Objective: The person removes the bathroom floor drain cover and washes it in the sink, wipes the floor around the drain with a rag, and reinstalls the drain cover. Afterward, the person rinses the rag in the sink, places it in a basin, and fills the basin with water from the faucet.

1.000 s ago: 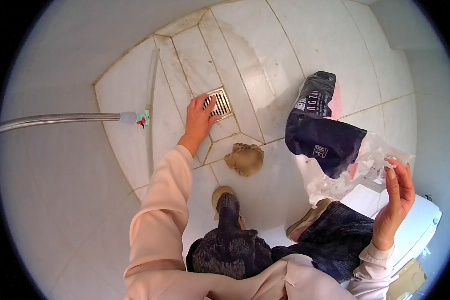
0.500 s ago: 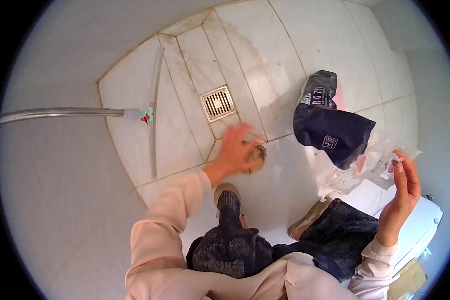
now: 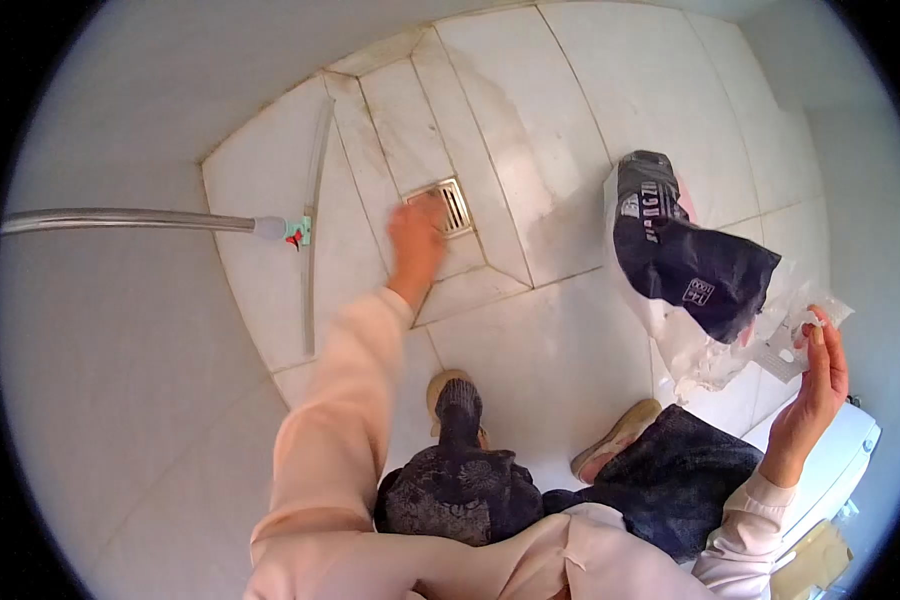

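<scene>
My left hand [image 3: 418, 248] is over the left part of the metal floor drain [image 3: 457, 207], smeared by motion, with its fingers drawn together. The grey-brown crumpled wad seen in it before is mostly hidden by the fingers now, and it does not lie on the floor. At the right, my right hand [image 3: 815, 385] pinches the edge of a clear plastic bag [image 3: 778, 345] between thumb and fingers. This clear plastic joins a dark blue bag with white print [image 3: 695, 265], which slumps over pale and pink material.
A squeegee [image 3: 308, 235] with a long metal pole [image 3: 130, 220] leans at the left, its blade along the tiles. My shoes [image 3: 450, 395] stand on the white tiled floor [image 3: 540, 350]. A white lidded item [image 3: 835, 450] and a yellowish object [image 3: 815, 560] are at lower right.
My left hand has moved up and left from the tiles in front of the drain onto the drain. The right hand stays pinched on the plastic, shifted slightly in view.
</scene>
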`<state>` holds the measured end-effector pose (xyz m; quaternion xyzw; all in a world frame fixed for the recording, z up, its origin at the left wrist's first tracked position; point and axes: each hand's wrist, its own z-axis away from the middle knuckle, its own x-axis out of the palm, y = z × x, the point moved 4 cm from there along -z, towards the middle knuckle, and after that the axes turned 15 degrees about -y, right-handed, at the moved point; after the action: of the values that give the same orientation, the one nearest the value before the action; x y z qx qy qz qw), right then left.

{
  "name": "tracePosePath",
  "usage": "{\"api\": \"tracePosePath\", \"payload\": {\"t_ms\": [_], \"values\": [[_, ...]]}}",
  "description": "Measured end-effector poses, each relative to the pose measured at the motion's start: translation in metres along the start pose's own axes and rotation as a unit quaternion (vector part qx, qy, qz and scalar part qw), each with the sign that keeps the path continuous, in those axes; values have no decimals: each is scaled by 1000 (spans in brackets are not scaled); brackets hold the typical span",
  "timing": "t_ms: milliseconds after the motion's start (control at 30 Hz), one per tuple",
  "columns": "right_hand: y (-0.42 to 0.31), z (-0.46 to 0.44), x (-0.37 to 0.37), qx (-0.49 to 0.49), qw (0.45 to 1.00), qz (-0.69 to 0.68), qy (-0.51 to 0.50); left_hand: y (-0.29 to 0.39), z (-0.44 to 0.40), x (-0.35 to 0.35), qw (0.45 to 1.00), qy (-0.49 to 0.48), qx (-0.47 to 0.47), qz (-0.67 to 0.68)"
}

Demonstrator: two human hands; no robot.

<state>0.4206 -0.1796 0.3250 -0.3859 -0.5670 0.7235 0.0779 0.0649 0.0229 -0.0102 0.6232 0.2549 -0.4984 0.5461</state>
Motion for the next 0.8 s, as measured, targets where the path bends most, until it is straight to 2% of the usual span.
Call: {"api": "tracePosePath", "payload": {"t_ms": [33,100,133,200,267,300,333,367,400,433,500,600,633,700,767,800], "values": [[6,-4,0,1,1000,-5,-2,21,-6,17,993,-111,38,-21],[1,-4,3,5,1000,-9,-2,69,32,21,975,-110,190,37],[0,-4,3,17,1000,-6,-3,68,42,20,975,-108,192,37],[-3,-3,4,14,1000,-3,-3,68,63,20,912,-133,386,25],[-2,-3,4,11,1000,1,-3,34,20,19,937,-246,240,-63],[0,-3,4,8,1000,-4,0,4,-3,22,966,-174,192,2],[2,-3,3,6,1000,-9,0,12,-16,-12,992,-64,104,-27],[4,-2,2,8,1000,-7,-4,9,-36,-11,999,1,45,0],[5,-4,3,10,1000,-13,-2,15,-53,-7,1000,16,-17,3],[5,-5,2,10,1000,-21,1,24,-52,5,1000,21,-18,4],[-1,-4,5,8,1000,-21,1,54,-38,33,987,1,142,70],[-5,-2,9,3,1000,-20,3,84,48,42,935,-187,296,54],[-6,-2,9,3,1000,-16,-2,82,68,37,904,-238,348,67],[-2,-2,5,6,1000,-6,-7,48,73,38,885,-224,407,18],[-1,-6,5,9,1000,3,-18,-7,23,25,945,-250,203,48],[-2,-6,5,12,1000,4,-17,-23,7,7,983,-136,119,5]]}}
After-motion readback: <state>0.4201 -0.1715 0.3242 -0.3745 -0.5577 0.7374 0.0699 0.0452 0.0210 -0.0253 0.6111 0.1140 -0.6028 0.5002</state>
